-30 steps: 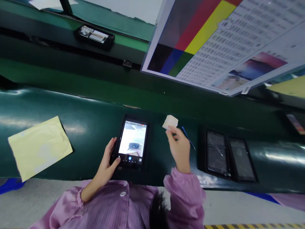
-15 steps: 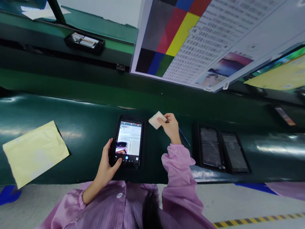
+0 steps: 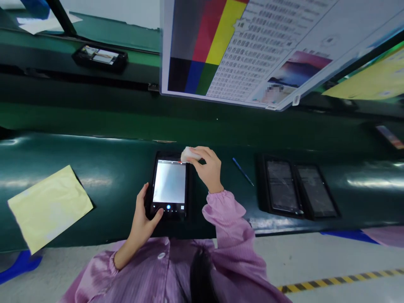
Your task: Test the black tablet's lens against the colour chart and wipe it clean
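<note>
Left hand [image 3: 143, 216] gripping lit tablet [image 3: 169, 188], right hand [image 3: 206, 168] pinching white cloth [image 3: 189, 154] at its top edge, chart lettering unreadable

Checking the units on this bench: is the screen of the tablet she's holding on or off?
On. The tablet in the left hand shows a lit pale screen with icons along its bottom edge.
</note>
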Motion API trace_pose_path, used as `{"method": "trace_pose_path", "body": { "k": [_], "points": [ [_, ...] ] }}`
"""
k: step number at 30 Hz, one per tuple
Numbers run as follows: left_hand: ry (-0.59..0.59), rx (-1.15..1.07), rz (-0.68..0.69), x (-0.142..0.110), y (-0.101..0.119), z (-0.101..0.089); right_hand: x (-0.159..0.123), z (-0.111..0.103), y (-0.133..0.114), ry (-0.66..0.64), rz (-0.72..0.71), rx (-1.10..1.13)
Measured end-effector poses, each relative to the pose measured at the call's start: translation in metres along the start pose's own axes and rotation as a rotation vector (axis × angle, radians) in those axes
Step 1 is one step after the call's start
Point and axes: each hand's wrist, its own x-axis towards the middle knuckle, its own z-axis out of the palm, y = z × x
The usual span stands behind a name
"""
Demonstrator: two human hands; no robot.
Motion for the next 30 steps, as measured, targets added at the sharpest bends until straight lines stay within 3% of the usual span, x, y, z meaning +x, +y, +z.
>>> {"method": "trace_pose_path", "body": {
  "k": [10, 20, 30],
  "points": [
    [0.037, 0.12, 0.013, 0.001, 0.005, 0.004, -0.004, 0.015, -0.002, 0.007, -0.116, -0.13],
    [0.15, 0.191, 0.007, 0.008, 0.006, 0.014, -0.008, 0.018, -0.002, 0.033, -0.101, -0.173],
    [0.023, 0.122, 0.101, 0.004, -0.002, -0.001, -0.014, 0.024, -0.003, 0.108, -0.119, -0.203]
  ]
}}
